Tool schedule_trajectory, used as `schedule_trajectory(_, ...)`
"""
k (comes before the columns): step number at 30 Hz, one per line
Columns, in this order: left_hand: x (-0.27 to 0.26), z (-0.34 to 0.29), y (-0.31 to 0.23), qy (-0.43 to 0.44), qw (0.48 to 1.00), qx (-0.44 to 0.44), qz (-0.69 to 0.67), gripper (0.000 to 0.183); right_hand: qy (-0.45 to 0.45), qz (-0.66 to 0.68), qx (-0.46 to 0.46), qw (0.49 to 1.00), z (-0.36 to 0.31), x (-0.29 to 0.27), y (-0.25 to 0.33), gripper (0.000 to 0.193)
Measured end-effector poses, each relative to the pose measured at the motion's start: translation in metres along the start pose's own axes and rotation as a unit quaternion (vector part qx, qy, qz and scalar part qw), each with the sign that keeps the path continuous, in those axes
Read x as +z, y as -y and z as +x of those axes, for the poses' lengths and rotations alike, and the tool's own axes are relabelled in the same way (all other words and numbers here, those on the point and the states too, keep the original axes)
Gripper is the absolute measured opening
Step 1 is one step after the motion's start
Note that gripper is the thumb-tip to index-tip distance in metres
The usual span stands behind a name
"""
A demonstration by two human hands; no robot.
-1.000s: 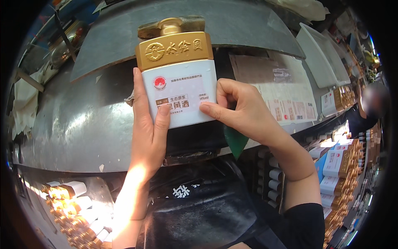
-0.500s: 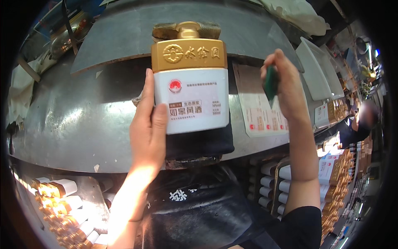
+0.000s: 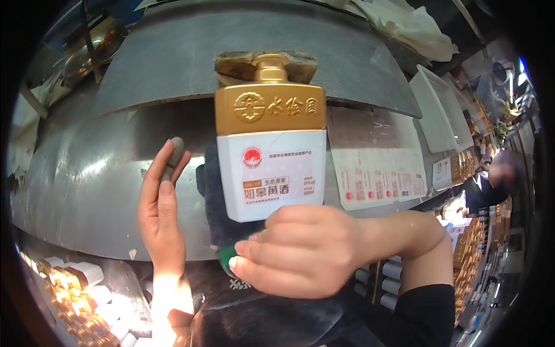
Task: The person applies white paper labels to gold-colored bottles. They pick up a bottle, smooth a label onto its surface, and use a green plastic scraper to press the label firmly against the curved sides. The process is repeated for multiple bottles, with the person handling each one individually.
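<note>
A flat bottle [image 3: 266,173], white below with a gold shoulder and neck, lies face up in the middle with its neck pointing away. A pinkish label sits on its white front. Under its neck is a rough wooden block [image 3: 234,65], and a dark cloth [image 3: 217,222] lies beneath its body. My right hand [image 3: 306,248] crosses in front of the bottle's lower end, closed on a flat green scraper [image 3: 227,260] pointing left. To the bottle's left, my left hand [image 3: 163,217] is open and touches nothing. A grey covering wraps one of its fingers.
Label sheets [image 3: 376,168] lie right of the bottle on the metal table [image 3: 104,191]. A white tray [image 3: 436,107] stands beyond them. Many similar bottles are stacked at lower left [image 3: 75,283] and lower right. Another person [image 3: 497,179] is at the far right.
My left hand has let go of the bottle's side and moved left. My right hand has swung down and left with the scraper, from above the label sheets to the bottle's lower end.
</note>
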State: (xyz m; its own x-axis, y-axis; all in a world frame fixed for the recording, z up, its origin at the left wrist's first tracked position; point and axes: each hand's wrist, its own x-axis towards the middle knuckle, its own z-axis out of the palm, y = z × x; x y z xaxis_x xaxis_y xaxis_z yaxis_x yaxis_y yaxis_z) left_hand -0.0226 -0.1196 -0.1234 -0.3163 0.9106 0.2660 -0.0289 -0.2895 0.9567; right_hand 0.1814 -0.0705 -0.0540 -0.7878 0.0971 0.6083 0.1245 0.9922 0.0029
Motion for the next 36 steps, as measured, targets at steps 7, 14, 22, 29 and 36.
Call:
schedule_trajectory(7, -0.002, 0.004, 0.004, 0.013, 0.999, -0.016, 0.035, 0.04, 0.012, 0.172, 0.305, 0.936, -0.032, -0.046, 0.012, 0.016)
schedule_trajectory(14, 0.007, 0.001, -0.001, 0.035, 0.996, -0.004, 0.078, 0.041, -0.207, 0.457, 0.619, 0.604, -0.069, -0.041, 0.027, 0.024)
schedule_trajectory(22, 0.016, -0.018, -0.024, 0.02, 0.997, -0.007, 0.075, 0.043, -0.232, 0.458, 0.59, 0.623, -0.085, -0.045, 0.04, 0.024)
schedule_trajectory(29, 0.023, -0.032, -0.029, 0.011, 0.995, 0.016, 0.097, 0.039, -0.268, 0.476, 0.57, 0.614, -0.1, -0.049, 0.051, 0.025)
schedule_trajectory(36, 0.029, -0.037, -0.036, -0.006, 0.993, 0.02, 0.113, 0.037, -0.113, -0.051, 0.133, 0.983, -0.12, -0.063, 0.059, 0.014)
